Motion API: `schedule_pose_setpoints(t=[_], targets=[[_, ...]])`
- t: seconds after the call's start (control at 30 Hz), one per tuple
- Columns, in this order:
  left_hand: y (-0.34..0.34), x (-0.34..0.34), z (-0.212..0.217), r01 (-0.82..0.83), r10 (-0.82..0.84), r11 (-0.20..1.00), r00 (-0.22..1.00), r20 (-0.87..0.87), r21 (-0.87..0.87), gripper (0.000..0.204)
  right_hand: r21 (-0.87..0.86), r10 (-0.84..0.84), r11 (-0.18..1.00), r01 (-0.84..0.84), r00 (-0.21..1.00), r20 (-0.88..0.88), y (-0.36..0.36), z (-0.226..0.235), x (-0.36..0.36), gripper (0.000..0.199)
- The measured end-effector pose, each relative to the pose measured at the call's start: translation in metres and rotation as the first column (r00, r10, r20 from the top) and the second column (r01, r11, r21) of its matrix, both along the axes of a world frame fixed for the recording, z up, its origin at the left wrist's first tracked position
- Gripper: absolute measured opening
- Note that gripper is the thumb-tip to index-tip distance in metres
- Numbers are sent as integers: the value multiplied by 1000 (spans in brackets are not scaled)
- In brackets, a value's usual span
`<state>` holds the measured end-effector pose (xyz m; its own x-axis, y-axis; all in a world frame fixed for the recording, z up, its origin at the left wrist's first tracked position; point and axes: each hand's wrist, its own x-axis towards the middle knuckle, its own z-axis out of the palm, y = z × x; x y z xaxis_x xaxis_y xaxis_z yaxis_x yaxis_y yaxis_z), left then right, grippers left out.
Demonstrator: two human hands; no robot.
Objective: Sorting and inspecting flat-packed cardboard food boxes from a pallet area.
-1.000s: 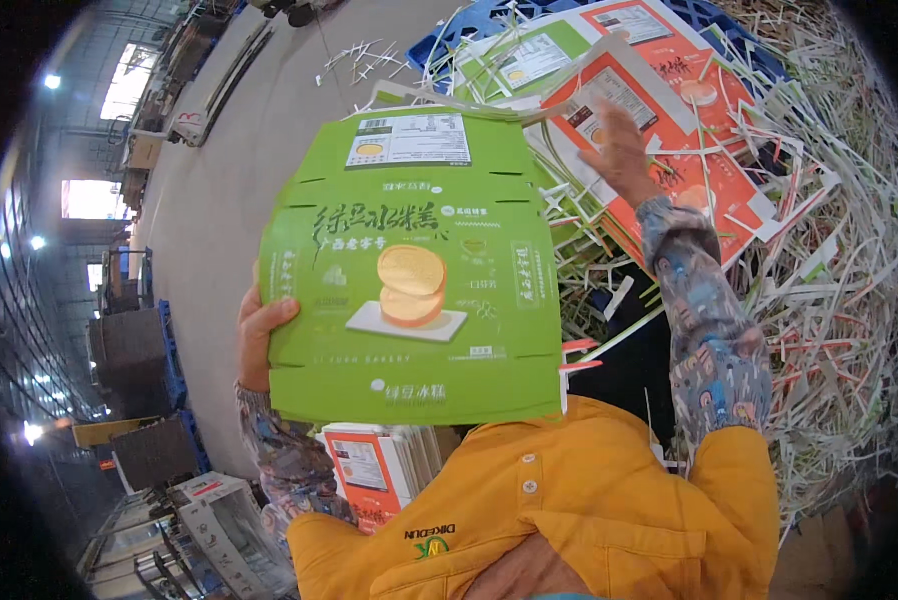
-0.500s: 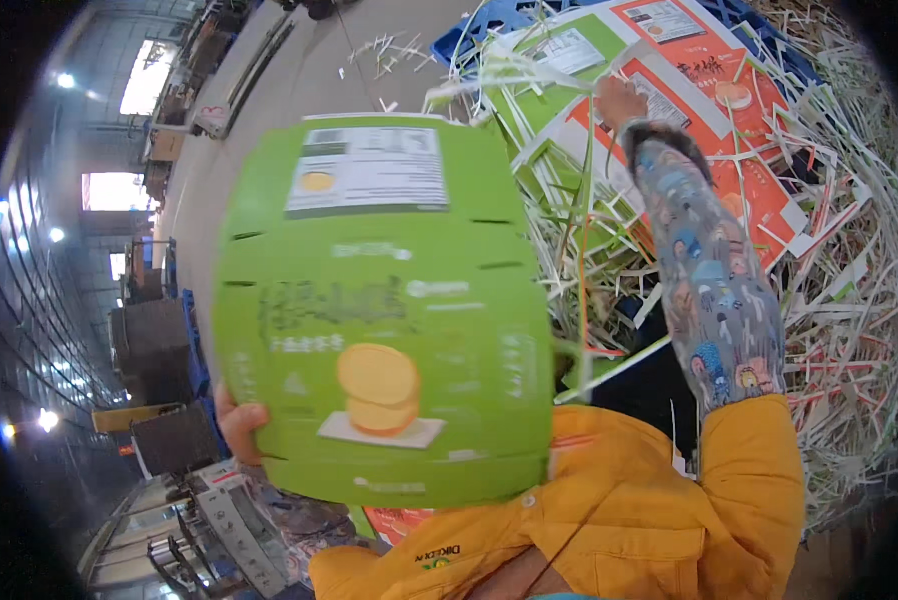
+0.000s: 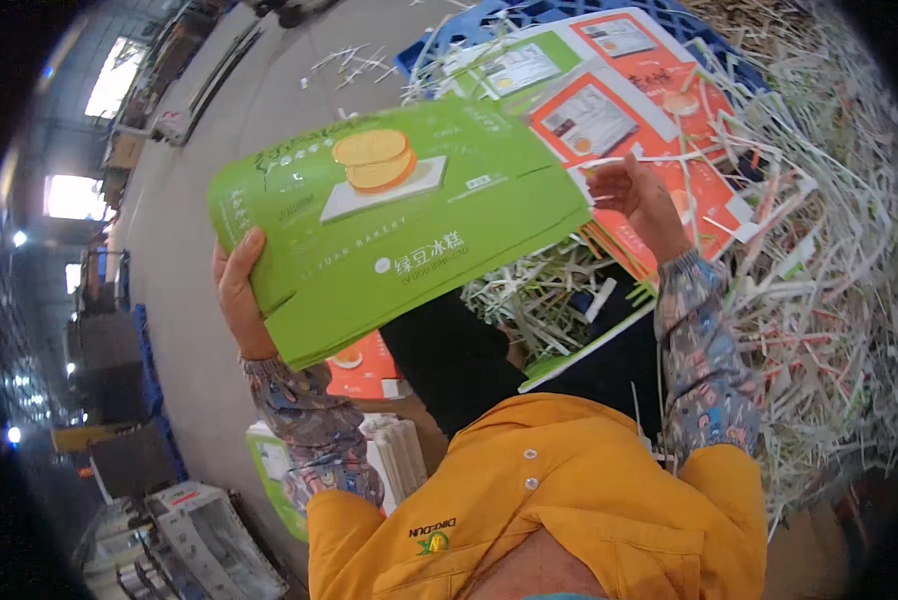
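Note:
My left hand (image 3: 237, 292) grips the left edge of a stack of green printed cardboard box blanks (image 3: 409, 235), thumb on top. The blanks are held up in front of me, tilted, with a picture of round yellow cakes on the face. Beside their right edge is my right hand (image 3: 637, 203), fingers apart and slightly bent; whether the fingertips touch the edge is hard to tell. Under and beyond that hand lie orange cardboard blanks (image 3: 659, 85) and a green blank (image 3: 534, 65), strewn with thin paper strips.
A blue plastic pallet (image 3: 439, 45) sits under the far blanks. Heaps of shredded paper strips (image 3: 819, 290) cover the right side. By my left forearm are an orange blank (image 3: 367, 365) and a stack of pale cardboard edges (image 3: 399, 455). Machinery (image 3: 204, 540) stands at the lower left.
The green blanks have swung from facing me upright to a tilted, flatter pose, turned round. My right hand has come back from the far orange blanks to their right edge.

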<state>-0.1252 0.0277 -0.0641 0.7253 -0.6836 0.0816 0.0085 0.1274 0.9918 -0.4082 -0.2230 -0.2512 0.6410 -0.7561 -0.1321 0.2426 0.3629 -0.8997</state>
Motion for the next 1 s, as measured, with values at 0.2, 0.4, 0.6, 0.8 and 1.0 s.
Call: schedule_pose_setpoints(t=[0.2, 0.4, 0.6, 0.8, 1.0], targets=[[-34, -38, -111, 101, -98, 995, 862, -498, -21, 35, 261, -85, 965, -38, 892, 444, 48, 15, -60, 61], [-52, -72, -234, 352, -208, 933, 697, -687, 75, 33, -19, -297, 950, 311, 885, -358, 52, -50, -98, 27], [-47, -84, -268, 396, -194, 912, 642, -741, 104, 34, -445, -409, 892, 81, 567, -716, 50, -71, -109, 30], [-51, -90, -260, 303, -76, 941, 620, -781, 148, 31, -453, -626, 779, 433, 575, -527, 39, -72, -106, 40], [-49, -82, -262, 282, -111, 958, 524, -844, 49, 32, -652, -766, 641, 404, 288, -574, -12, -26, -203, 31]])
